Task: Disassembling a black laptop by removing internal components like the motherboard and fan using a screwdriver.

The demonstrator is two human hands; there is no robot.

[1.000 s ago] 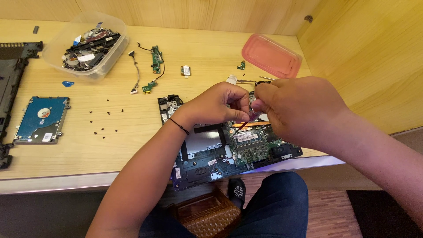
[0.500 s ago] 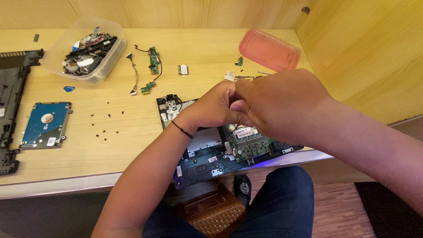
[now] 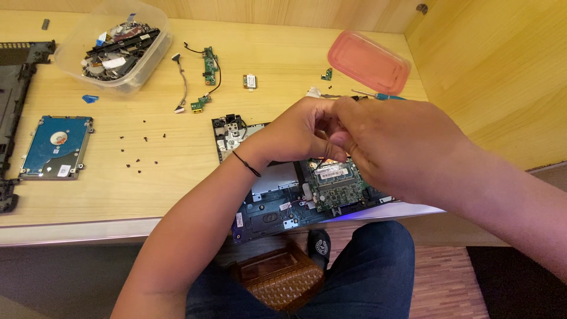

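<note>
both hands meet over the opened laptop base (image 3: 277, 207) at the near desk edge: left hand (image 3: 295, 133) pinched shut, right hand (image 3: 396, 147) curled over it, can't tell what either grips. looks like working a small part off the board w/ memory module (image 3: 331, 172); next needs a steady fine pull. base's long axis runs left-right, slightly skewed. farther: loose screws (image 3: 142, 153), hard drive (image 3: 56, 145), pink lid (image 3: 369, 62).

Wooden surface (image 3: 283, 53), clear plastic tub (image 3: 115, 44) of spare parts at far left, blue hard drive (image 3: 56, 146) nearer the edge, loose black screws (image 3: 142, 155) scattered beside it, small green circuit boards (image 3: 209, 62) with cables, pink lid (image 3: 369, 62) far right, woven basket (image 3: 277, 280) on the floor below.
</note>
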